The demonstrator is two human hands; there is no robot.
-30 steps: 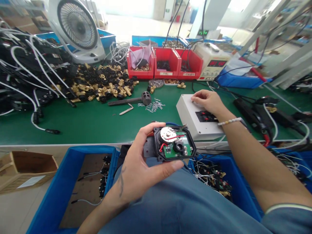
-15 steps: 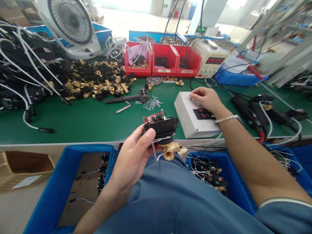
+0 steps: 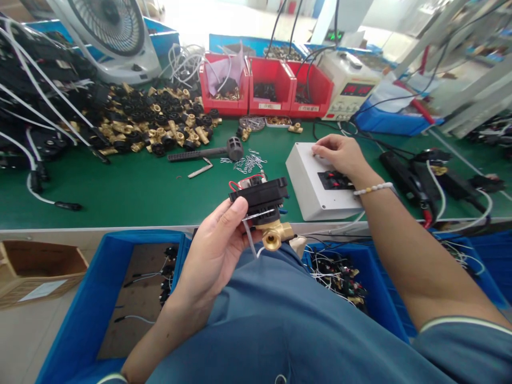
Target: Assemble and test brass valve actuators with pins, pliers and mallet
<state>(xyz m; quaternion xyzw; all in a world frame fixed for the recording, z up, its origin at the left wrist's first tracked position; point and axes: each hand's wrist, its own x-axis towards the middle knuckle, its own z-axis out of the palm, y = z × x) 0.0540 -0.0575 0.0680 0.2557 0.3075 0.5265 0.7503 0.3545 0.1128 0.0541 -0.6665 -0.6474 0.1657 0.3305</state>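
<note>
My left hand [image 3: 218, 234] is closed around a brass valve with a black housing [image 3: 262, 200], held above my lap at the table's front edge. Red wires and small parts show on its open top. The brass fitting points down and toward me, a metal clip crosses the neck, and a pale cable hangs below. My right hand [image 3: 340, 157] reaches over a light grey control box [image 3: 306, 184]. Its thumb and forefinger are pinched at the far left corner of the box top, on a small part that the fingers hide. Black terminals with red marks [image 3: 334, 181] lie under the wrist.
Brass and black fittings [image 3: 172, 125] are heaped at the back left, near a fan [image 3: 110, 26]. A black mallet [image 3: 208, 153], wire clips [image 3: 252, 161] and red bins [image 3: 270, 109] lie ahead. Blue crates [image 3: 92, 288] stand below the table; a power supply [image 3: 346, 90] stands behind the box.
The camera view has shifted slightly. The valve in my left hand has tilted a little and sits slightly higher and further left in view. My right hand stays pinched at the box corner.
</note>
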